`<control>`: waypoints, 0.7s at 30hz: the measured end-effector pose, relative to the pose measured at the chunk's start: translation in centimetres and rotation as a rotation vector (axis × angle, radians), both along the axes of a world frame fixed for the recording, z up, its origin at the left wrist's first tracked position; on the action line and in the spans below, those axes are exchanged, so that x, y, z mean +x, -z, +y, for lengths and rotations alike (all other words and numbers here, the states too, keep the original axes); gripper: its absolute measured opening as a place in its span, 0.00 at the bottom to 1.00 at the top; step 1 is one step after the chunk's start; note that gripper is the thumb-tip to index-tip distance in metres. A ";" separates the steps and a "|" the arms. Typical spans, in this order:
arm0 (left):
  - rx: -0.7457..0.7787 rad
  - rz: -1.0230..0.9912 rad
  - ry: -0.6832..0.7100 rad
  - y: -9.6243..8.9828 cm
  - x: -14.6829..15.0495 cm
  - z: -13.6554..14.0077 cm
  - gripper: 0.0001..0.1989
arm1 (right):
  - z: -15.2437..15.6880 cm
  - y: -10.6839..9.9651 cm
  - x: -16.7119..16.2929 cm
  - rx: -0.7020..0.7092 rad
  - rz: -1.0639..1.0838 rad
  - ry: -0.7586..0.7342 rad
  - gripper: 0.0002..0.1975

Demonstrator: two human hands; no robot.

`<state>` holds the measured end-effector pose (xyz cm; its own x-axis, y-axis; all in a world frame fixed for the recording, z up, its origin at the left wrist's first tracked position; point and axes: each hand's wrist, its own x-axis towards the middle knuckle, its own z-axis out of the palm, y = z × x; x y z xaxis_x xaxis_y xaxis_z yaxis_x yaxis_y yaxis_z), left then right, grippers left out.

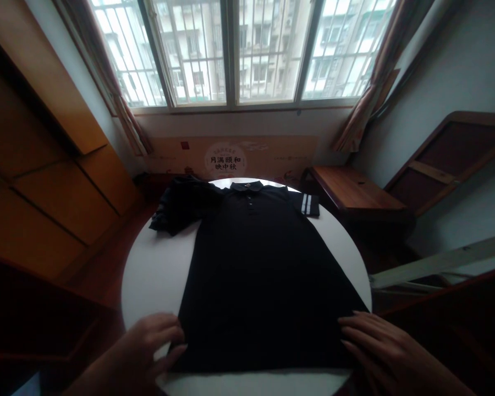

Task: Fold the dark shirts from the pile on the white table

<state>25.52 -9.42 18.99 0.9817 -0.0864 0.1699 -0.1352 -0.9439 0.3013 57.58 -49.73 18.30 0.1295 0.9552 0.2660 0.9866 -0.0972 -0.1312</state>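
A black short-sleeved polo shirt (256, 275) lies spread on a round white table (144, 275), collar away from me and hem towards me. White stripes cross its right sleeve. At the lower left edge of the shirt, my left hand (152, 341) has its thumb and fingers closed on the fabric. Opposite it, my right hand (379, 344) is closed over the lower right edge, thumb and fingertips on the cloth. A crumpled dark garment (181, 206) lies at the table's far left, against the shirt's left sleeve.
A wooden bench (355, 190) stands beyond the table at the right, near a leaning wooden frame (449, 165). Wooden cabinets (58, 203) line the left side. Behind the table are a printed panel (272, 154) and a barred window (264, 55) with curtains.
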 end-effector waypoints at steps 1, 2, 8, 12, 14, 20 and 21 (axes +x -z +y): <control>-0.009 -0.042 -0.033 -0.3 1.1 1.1 0.07 | 1.9 -0.7 0.1 0.017 0.034 -0.012 0.12; -0.002 -0.086 -0.075 -0.5 2.5 2.6 0.08 | 4.1 -1.4 0.1 0.030 0.072 -0.017 0.13; 0.118 -0.344 -0.441 -0.4 13.5 13.8 0.10 | 19.4 -2.9 1.0 -0.037 0.248 -0.238 0.10; -0.058 -0.274 -0.689 0.1 19.7 18.1 0.11 | 29.2 -1.1 2.8 -0.018 0.406 -0.128 0.09; -0.132 -0.257 -0.794 0.1 21.9 18.8 0.13 | 32.9 0.1 4.0 0.045 0.435 -0.040 0.11; -0.191 -0.368 -0.862 -0.9 26.3 17.9 0.15 | 37.6 2.9 6.5 0.238 0.613 0.105 0.15; -0.167 -0.426 -0.795 -1.0 26.9 17.1 0.14 | 37.7 3.3 6.7 0.273 0.667 0.126 0.15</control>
